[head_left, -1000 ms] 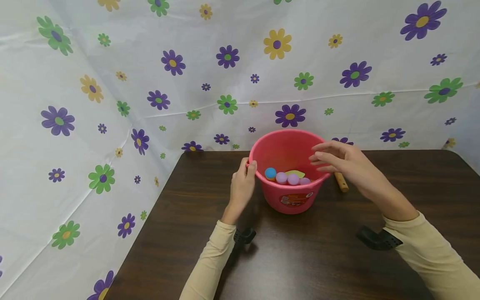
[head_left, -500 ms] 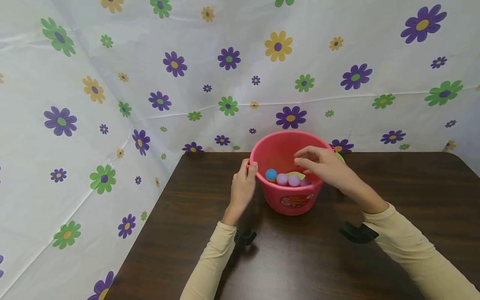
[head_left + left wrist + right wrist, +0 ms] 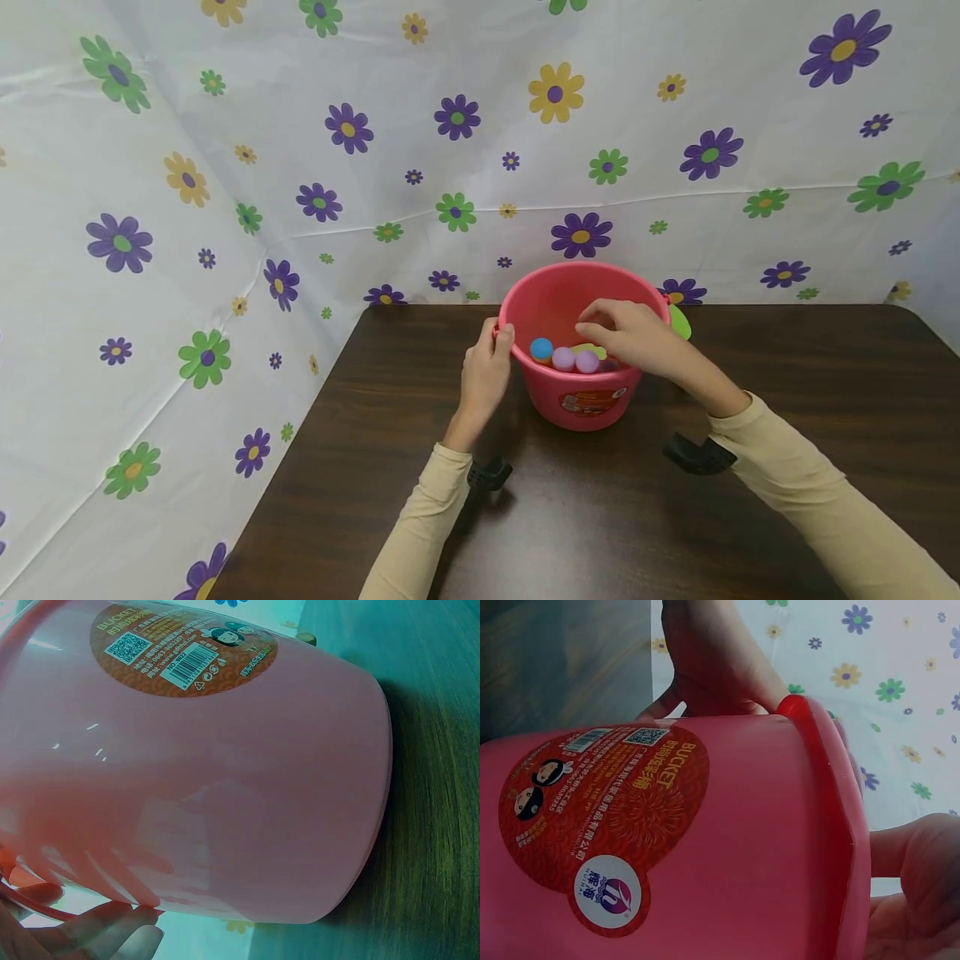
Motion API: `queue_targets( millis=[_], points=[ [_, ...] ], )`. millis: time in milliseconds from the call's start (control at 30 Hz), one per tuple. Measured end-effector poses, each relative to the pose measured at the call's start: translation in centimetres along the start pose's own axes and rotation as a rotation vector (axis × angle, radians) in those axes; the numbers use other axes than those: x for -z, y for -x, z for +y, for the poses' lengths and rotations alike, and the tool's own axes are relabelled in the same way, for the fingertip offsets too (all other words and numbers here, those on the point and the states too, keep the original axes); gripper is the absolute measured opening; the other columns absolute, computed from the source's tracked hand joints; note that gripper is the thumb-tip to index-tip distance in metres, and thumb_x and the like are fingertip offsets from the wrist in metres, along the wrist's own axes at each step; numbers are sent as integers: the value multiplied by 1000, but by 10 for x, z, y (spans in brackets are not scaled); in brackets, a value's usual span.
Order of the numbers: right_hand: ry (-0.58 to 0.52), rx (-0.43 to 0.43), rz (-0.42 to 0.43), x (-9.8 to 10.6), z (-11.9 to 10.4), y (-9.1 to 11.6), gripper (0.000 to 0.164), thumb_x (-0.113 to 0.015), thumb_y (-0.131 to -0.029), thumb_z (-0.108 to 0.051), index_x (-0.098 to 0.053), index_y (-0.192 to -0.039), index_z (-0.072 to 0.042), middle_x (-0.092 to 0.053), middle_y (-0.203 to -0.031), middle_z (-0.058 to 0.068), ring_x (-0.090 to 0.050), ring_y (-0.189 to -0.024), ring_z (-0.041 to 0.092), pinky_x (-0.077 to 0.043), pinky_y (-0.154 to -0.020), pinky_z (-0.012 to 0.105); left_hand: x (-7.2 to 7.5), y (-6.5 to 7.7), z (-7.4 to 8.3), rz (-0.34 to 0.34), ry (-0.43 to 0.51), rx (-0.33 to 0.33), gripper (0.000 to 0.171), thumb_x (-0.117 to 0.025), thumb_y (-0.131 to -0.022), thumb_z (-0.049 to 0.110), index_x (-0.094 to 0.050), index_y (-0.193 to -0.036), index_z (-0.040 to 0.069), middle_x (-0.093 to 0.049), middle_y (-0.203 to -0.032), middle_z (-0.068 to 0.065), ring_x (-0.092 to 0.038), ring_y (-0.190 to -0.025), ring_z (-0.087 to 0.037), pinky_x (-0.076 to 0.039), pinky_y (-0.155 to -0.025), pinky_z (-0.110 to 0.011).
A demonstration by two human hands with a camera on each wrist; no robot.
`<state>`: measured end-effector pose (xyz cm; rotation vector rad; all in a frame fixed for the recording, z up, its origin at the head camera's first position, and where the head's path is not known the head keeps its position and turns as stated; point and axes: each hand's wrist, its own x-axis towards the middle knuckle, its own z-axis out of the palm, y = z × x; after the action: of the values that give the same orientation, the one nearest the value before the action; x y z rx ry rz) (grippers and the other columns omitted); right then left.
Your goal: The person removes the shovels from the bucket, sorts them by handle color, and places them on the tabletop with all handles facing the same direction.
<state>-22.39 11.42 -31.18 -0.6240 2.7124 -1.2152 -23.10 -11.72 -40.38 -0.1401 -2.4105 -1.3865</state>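
A pink bucket (image 3: 546, 392) with an oval red label stands on the table. My left hand (image 3: 486, 371) grips its left rim near the handle joint; in the left wrist view the fingers (image 3: 124, 930) lie against the outer wall. Inside are a blue ball (image 3: 542, 349), lilac balls (image 3: 587, 362) and a yellow-green piece. My right hand (image 3: 626, 337) reaches over the right rim into the opening, fingers loosely bent, thumb apart, holding nothing visible. The right wrist view shows this hand (image 3: 922, 877) behind the rim, its fingertips hidden by the bucket.
A light green thing (image 3: 679, 322) shows behind the bucket's right side, mostly hidden. The dark wooden table (image 3: 390, 400) ends at a flowered white cloth (image 3: 405, 92) at the back and left. Black wrist cameras (image 3: 701, 455) hang under both forearms.
My right hand has moved left and down, from beyond the right rim to inside the bucket's opening. The left hand keeps its grip, and the bucket stays in place.
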Motion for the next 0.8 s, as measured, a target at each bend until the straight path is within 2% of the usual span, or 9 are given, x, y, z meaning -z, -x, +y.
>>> queue_targets(
  millis=[67, 267, 567, 800],
  points=[
    [23, 13, -5, -1, 1, -1, 30, -63, -100, -19, -66, -120, 3, -71, -111, 19, -65, -81, 26, -57, -73, 36, 0, 0, 0, 0, 0, 1, 42, -43, -106, 47, -61, -121, 13, -46, -69, 0, -48, -64, -21, -34, -54, -34],
    [84, 43, -5, -3, 2, -4, 25, -64, -98, -13, -68, -115, 5, -71, -98, 13, -59, -77, 21, -52, -69, 33, 0, 0, 0, -3, 5, -2, 41, -43, -106, 46, -61, -121, 13, -45, -69, 0, -47, -63, -20, -33, -54, -33],
    [126, 62, -31, -4, 1, -8, 26, -63, -98, -11, -69, -115, 7, -71, -95, 13, -56, -73, 19, -49, -67, 33, 0, 0, 0, 4, -7, -11, 42, -43, -106, 46, -61, -122, 12, -46, -69, 0, -48, -64, -21, -33, -55, -34],
    [185, 35, -66, -4, 2, -12, 25, -62, -98, -12, -70, -112, 8, -72, -89, 10, -58, -69, 18, -53, -68, 34, 0, 1, 1, 3, 6, -7, 43, -43, -105, 46, -62, -122, 12, -47, -68, 0, -48, -64, -21, -34, -54, -33]
  ],
)
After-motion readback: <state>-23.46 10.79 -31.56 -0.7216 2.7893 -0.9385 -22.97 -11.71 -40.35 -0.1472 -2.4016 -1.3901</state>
